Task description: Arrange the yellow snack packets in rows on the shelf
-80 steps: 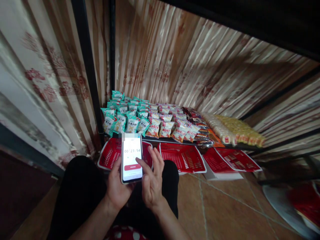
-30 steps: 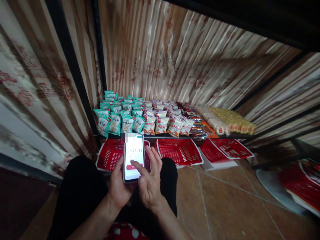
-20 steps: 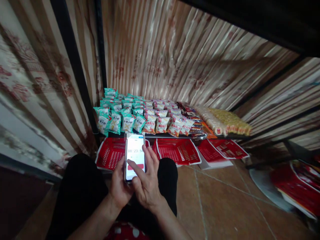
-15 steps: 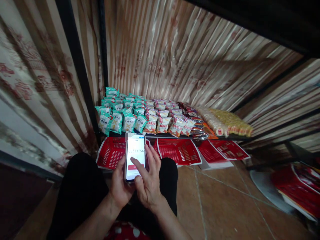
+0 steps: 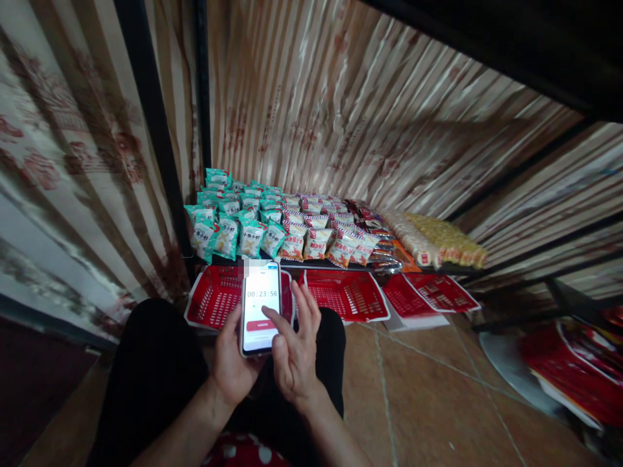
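Observation:
My left hand (image 5: 233,363) is wrapped round a smartphone (image 5: 261,308), held upright above my lap. Its lit white screen reads 00:23:56, with a red bar beneath the digits. My right hand (image 5: 296,357) is over the lower right of the phone, index finger stretched to the screen and the other fingers apart; whether the fingertip touches the glass I cannot tell. Past the phone, teal snack bags (image 5: 250,239) and white-and-orange snack bags (image 5: 317,243) stand in rows on a low black shelf (image 5: 311,264).
Red plastic baskets (image 5: 348,295) stand under the shelf edge. Farther right on the shelf lie pale and yellow packs (image 5: 445,240). Black posts (image 5: 154,130) and a striped curtain (image 5: 302,97) frame the shelf. More red packages (image 5: 574,370) sit at the right on the tiled floor (image 5: 413,389).
My right index finger has shifted slightly right across the screen, and the right hand has drawn a little to the right. The phone has moved slightly left in view; its digits are the same.

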Tool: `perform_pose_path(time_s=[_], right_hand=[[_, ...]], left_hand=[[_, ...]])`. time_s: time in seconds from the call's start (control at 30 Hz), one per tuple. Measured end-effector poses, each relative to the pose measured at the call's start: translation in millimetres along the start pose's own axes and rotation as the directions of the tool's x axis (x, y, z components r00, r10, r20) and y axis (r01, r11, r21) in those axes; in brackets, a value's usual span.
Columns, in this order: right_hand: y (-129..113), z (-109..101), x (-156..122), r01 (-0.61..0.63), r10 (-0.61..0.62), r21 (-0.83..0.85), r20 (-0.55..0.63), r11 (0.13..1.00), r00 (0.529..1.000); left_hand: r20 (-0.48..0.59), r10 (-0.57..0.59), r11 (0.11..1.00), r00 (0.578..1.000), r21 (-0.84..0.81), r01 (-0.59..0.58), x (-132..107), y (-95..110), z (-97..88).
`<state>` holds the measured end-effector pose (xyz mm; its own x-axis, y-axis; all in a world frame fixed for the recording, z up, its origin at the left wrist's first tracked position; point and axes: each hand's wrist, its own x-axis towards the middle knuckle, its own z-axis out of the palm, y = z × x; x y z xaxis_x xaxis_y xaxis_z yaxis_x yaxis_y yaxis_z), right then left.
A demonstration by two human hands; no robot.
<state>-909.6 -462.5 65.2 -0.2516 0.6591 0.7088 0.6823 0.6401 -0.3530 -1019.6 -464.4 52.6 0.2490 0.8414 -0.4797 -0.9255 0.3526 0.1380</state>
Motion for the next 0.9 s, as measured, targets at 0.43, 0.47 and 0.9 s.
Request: perform_pose_path(time_s=[0.43, 0.47, 0.9], right_hand=[[-7.1, 7.9, -5.8, 0.038, -0.041, 0.024, 0.121, 0.999, 0.992], [-6.3, 7.3, -5.4, 0.03, -0.032, 0.016, 0.099, 0.999, 0.995], [-3.2, 5.4, -6.8, -0.01, 0.01, 0.004, 0.038, 1.0, 0.999]], left_hand=[[0.0, -0.033, 0.998, 0.999, -0.062, 0.033, -5.9, 0.3, -7.7], [-0.002, -0.03, 0.998, 1.0, -0.057, 0.03, -5.6, -0.1, -8.1], [-0.017, -0.027, 0.999, 0.999, -0.017, 0.027, -1.7, -1.2, -4.9]])
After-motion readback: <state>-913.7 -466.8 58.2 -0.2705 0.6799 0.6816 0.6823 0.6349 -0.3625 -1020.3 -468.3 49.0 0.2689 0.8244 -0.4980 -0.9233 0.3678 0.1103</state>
